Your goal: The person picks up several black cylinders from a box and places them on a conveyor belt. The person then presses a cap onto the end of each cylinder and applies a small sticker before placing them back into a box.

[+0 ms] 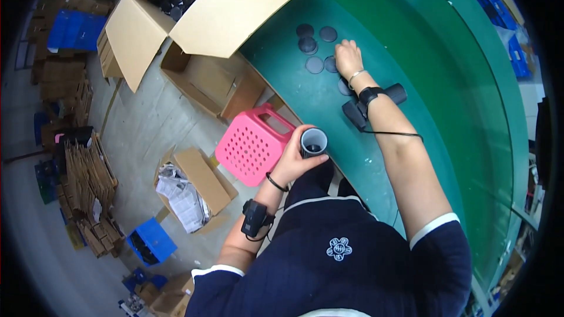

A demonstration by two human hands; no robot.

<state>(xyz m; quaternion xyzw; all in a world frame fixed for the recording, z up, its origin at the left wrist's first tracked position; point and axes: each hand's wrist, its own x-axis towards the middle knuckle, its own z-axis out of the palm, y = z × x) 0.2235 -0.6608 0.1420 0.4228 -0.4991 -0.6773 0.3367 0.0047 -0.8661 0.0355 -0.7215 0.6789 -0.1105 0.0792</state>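
My left hand (296,155) is wrapped round a dark cup-like cylinder (314,140). Its mouth faces up, the inner wall is pale grey, and something dark lies inside. Farther off to the right, my right hand (348,58) is curled over the green table, fingers drawn in; whatever they grip is hidden. Beside that hand lie several flat dark discs (314,65), some overlapping, one (331,64) right against the hand. Below my right wrist are a dark cylinder (396,94) and another black piece (354,116), partly covered by the arm.
A pink perforated plastic stool (252,147) stands left of the green table (305,91). Beyond it are an open cardboard box (205,82) and a larger carton (241,9) full of dark discs. A carton of paper (205,182) and a blue bin (161,240) sit on the floor.
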